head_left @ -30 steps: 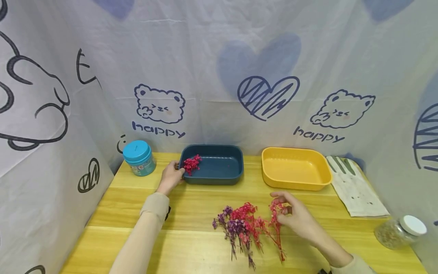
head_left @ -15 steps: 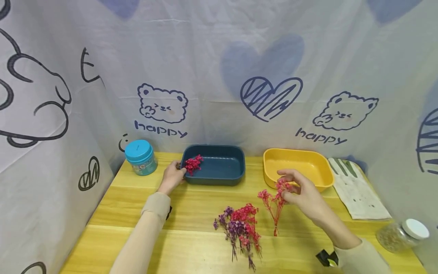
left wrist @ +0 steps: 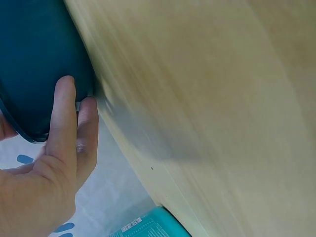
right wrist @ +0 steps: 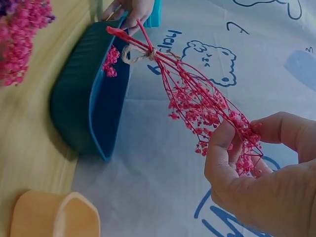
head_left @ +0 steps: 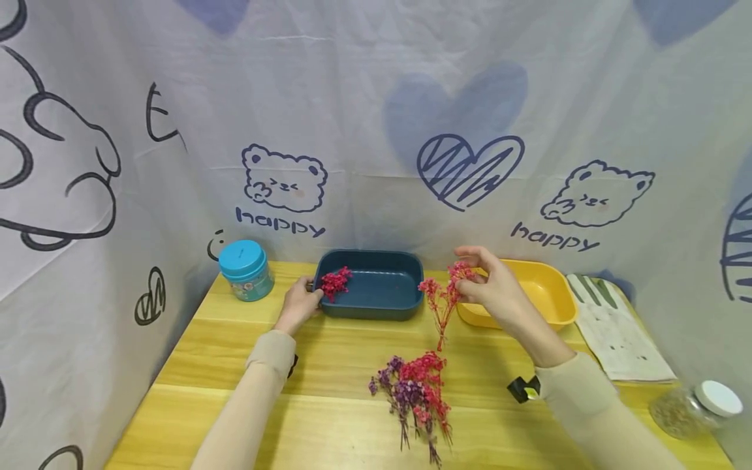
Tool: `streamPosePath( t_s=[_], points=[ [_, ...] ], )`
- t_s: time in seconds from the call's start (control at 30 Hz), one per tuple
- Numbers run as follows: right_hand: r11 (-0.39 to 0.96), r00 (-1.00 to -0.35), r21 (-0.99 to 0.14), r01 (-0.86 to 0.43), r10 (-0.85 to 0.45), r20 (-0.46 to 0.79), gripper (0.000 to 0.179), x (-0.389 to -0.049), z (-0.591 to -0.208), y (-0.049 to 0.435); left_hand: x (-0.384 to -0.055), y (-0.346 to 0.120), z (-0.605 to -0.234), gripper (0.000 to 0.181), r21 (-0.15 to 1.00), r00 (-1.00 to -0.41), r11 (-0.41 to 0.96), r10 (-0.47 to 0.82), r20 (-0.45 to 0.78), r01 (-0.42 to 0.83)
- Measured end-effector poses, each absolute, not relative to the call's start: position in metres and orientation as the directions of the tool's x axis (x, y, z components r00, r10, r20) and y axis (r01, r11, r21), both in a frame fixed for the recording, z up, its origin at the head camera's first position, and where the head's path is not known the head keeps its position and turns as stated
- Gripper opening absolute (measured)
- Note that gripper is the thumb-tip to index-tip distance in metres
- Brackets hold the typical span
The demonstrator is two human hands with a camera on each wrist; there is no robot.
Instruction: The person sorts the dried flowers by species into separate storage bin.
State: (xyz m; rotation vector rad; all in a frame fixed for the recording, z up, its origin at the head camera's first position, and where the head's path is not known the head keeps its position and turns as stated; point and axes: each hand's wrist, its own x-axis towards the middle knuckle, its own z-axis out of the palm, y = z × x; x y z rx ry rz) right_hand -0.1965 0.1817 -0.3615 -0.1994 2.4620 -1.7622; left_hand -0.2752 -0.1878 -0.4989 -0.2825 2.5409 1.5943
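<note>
Right hand: fingers bent, thumb and fingers closed up on the blossom end of a pink flower bunch, pinch grip. Stems bound with twine near their cut ends. In the head view the bunch hangs stems down at the gap between the two bins, blossoms by the left end of the yellow bin. Clear of the tabletop per right wrist view; exact height, can't tell.

Left hand: on the left end of the dark blue bin. Left wrist view has two fingers fairly straight along the outer wall, thumb side at the rim; narrow opening, end wall gripped between. Thumb mostly hidden there.

Dark blue bin: sits far side, left of the yellow one, gap between. Pink flower clump inside at its left end, just beside the left hand.

Near side, below the gap: loose pile on the tabletop, pink flowers with purple flowers at its left, stems pointing near.

Rest: teal jar, lid on, far left. White cloth with green stripes right of the yellow bin. White-lidded clear jar, near right, brownish contents; upright or lying, can't tell. White printed curtain behind.
</note>
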Motion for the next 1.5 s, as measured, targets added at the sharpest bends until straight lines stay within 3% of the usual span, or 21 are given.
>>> streamPosePath(
  t_s=[0.57,0.9,1.5],
  points=[
    [0.137,-0.994,-0.990,0.019,-0.100,-0.033,0.058,-0.259,-0.373,0.126,-0.276,-0.189,-0.499,0.047,0.870,-0.977,0.445,-0.086,-0.196,-0.213],
    [0.146,-1.000,-0.989,0.013,-0.012,-0.015,0.054,-0.288,-0.396,0.087,-0.276,-0.190,-0.501,0.047,0.875,-0.979,0.437,-0.087,-0.187,-0.206],
    [0.187,-0.992,-0.976,0.112,-0.045,-0.122,0.051,-0.308,-0.458,0.037,-0.273,-0.188,-0.502,0.048,0.884,-0.980,0.424,-0.095,-0.173,-0.197]
  ],
)
